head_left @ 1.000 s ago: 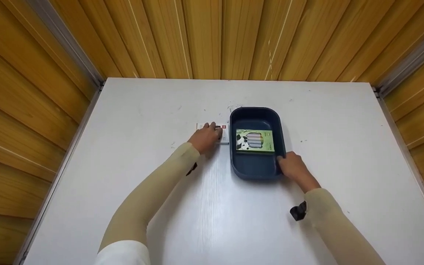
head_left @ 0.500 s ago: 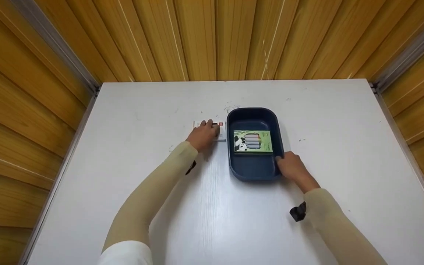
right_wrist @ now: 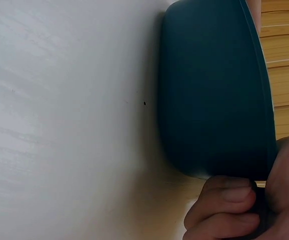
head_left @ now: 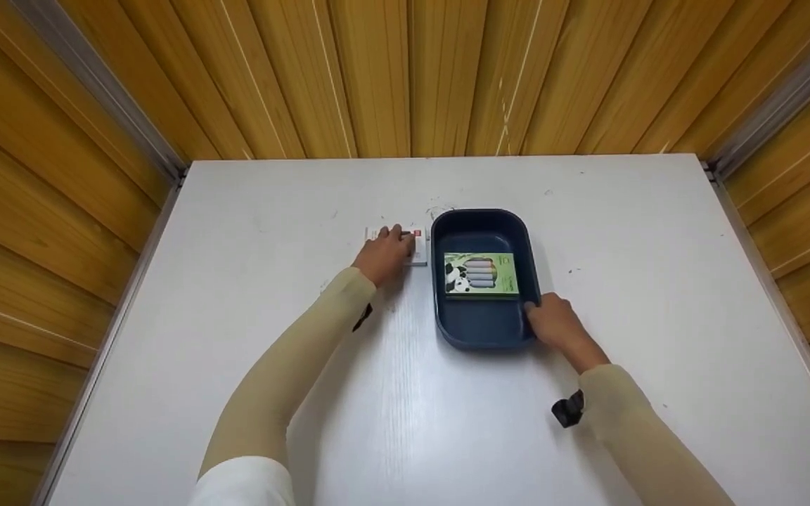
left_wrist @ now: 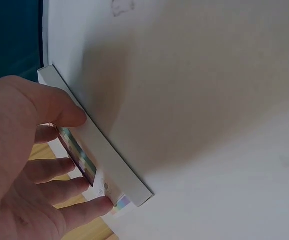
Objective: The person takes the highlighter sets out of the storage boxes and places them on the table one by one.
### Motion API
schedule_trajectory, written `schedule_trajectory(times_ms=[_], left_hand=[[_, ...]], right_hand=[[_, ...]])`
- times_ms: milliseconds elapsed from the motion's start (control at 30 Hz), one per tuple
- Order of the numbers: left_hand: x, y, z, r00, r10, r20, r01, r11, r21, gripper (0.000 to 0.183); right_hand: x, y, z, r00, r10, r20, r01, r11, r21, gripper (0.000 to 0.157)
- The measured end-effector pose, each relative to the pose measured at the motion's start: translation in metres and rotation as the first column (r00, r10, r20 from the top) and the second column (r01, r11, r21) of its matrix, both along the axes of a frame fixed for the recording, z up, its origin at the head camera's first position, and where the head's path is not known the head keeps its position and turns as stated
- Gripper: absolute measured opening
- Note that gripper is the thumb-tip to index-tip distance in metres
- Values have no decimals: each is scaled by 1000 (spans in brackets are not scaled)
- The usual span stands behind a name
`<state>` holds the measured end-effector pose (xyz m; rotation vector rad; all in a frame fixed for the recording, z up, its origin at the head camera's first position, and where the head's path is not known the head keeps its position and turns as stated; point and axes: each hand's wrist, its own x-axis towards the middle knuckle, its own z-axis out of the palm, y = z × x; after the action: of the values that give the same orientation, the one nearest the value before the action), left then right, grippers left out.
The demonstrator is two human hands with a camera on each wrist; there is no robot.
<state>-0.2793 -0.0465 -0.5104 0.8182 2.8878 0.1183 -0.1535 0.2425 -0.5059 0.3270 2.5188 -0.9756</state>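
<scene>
The right hand (head_left: 557, 325) curls round the tray (head_left: 479, 327) rim by its near right corner, thumb inside, probably to steady it around the green box (head_left: 481, 276). Just beside the tray's left wall, toward the counter's (head_left: 623, 246) far edge, the white box (head_left: 420, 254) lies within the left hand's (head_left: 382, 258) loose grip, thumb on its near side, fingers over its top, apparently controlling it.

A tub (head_left: 482, 329) sits on the tabletop (head_left: 623, 211), just right of the frame's middle. One box (head_left: 484, 276) lies in it; a second box (head_left: 419, 254) lies just left.
</scene>
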Motion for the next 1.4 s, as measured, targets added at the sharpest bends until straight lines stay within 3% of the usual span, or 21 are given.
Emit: schedule_trajectory(times_ms=[300,633,1033,1400], left_hand=[[-3,-1,-2,999,-15,-29,16,1000,14,25],[-7,-1,-3,999,-7,-46,8,1000,21,27],[-12,0,0,999,-4,-34,3,1000,-31,34],[-14,0,-2,999,8,-39,-9,1000,-19,29]], right_hand=[[1,0,-1,1000,9,-26,-9,1000,26,40],[2,-1,-1,1000,9,-27,-8,999,37,41],[2,-1,0,1000,1,-16,-1,1000,15,41],[2,-1,-1,1000,6,-29,-5,999,37,41]])
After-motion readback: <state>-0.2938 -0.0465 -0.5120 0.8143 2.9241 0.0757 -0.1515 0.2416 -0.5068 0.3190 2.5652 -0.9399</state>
